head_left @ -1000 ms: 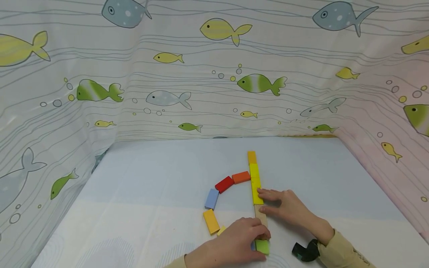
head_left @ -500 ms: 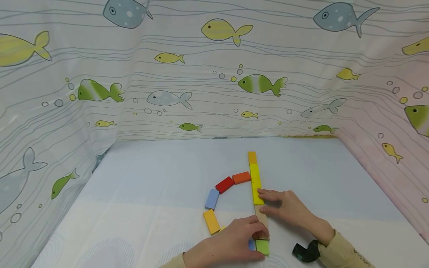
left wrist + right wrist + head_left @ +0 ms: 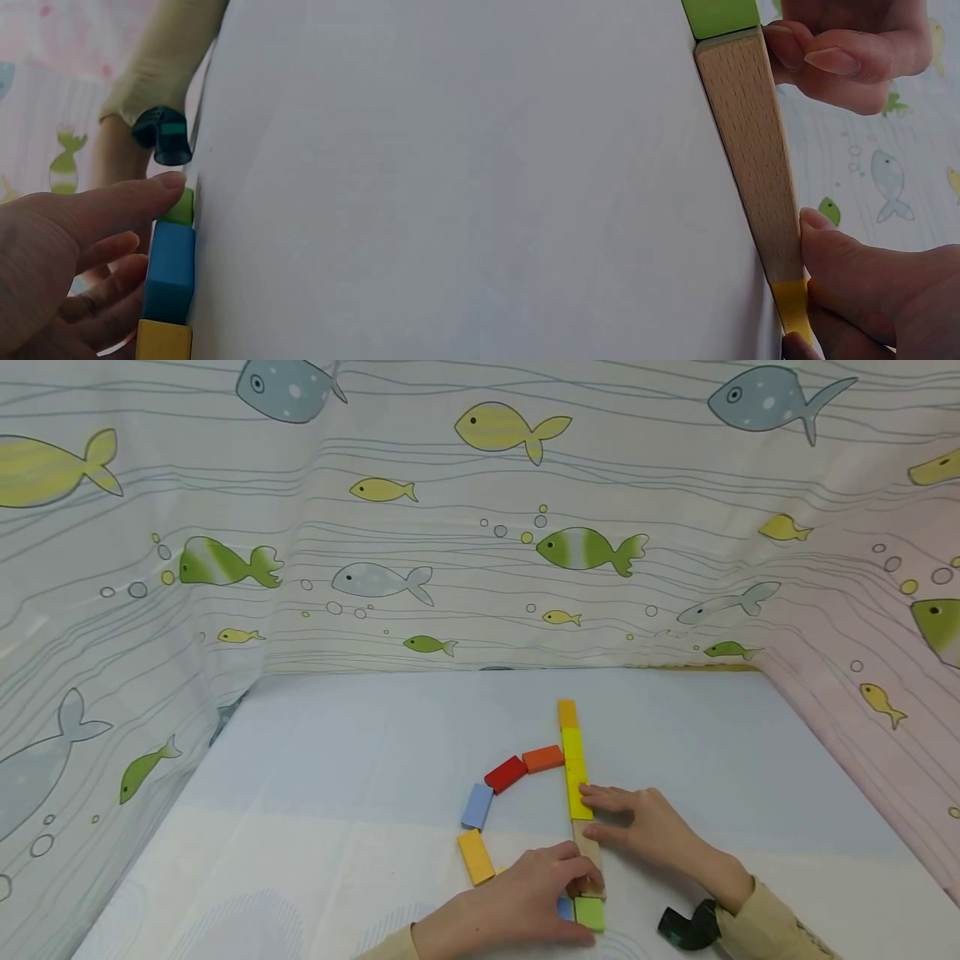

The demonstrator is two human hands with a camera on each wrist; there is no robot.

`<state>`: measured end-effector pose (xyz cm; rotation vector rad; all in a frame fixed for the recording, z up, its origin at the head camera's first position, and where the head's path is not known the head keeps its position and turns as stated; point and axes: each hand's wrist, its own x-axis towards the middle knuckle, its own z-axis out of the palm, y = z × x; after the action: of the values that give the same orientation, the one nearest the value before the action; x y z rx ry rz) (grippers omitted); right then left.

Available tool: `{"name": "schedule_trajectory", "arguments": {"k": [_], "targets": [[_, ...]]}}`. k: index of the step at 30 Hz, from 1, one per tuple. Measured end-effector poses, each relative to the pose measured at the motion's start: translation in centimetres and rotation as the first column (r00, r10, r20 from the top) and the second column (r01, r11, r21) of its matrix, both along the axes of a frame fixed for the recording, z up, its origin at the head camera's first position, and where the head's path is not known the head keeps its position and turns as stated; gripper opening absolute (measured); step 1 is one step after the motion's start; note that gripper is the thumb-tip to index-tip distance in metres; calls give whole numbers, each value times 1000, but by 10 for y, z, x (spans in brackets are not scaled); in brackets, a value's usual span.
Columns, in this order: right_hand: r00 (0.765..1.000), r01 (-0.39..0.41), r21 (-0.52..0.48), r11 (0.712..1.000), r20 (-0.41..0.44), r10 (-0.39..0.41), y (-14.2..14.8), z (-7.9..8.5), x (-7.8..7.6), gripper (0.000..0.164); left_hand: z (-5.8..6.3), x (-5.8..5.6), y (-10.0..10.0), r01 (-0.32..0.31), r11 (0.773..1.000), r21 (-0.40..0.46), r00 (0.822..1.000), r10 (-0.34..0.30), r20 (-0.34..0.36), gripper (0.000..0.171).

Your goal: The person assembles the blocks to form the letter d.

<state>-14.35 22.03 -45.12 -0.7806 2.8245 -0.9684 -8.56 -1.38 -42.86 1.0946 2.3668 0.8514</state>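
Note:
A straight row of blocks runs toward me in the head view: an orange block (image 3: 567,713) at the far end, yellow blocks (image 3: 574,768), a bare wooden block (image 3: 587,852) and a green block (image 3: 589,914) nearest. My left hand (image 3: 517,893) holds the green block's end, thumb along its near side and fingers bent over the wooden block's near end. A blue block (image 3: 169,270) sits beside the green one, partly covered by this hand. My right hand (image 3: 645,822) touches the row with fairly straight fingertips, index on the yellow block, thumb at the wooden block's side.
Red (image 3: 506,774), orange-red (image 3: 543,759), light blue (image 3: 477,806) and amber (image 3: 476,857) blocks curve left of the row. A black wrist device (image 3: 690,927) sits by my right sleeve. Fish-print cloth (image 3: 450,527) surrounds the white table (image 3: 337,760).
My left hand has shifted very slightly left, showing more of the blue block and covering more of a pale yellow one. The right hand and the row stay in place.

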Motion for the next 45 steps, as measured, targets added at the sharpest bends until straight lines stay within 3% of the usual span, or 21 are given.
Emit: {"name": "schedule_trajectory", "arguments": {"k": [17,31,45], "targets": [[1000,6,-7,1000,30,-6,3,-3,2,56,2,2,0,11,1000,13,1000,-12,23,42],[1000,8,-13,1000,15,-8,2,-2,1,55,2,1,-2,35,999,30,999,-34,-14,42],[1000,5,-24,1000,-26,-6,4,-5,-1,47,3,-4,-1,1,999,53,1000,0,-28,34]]}}
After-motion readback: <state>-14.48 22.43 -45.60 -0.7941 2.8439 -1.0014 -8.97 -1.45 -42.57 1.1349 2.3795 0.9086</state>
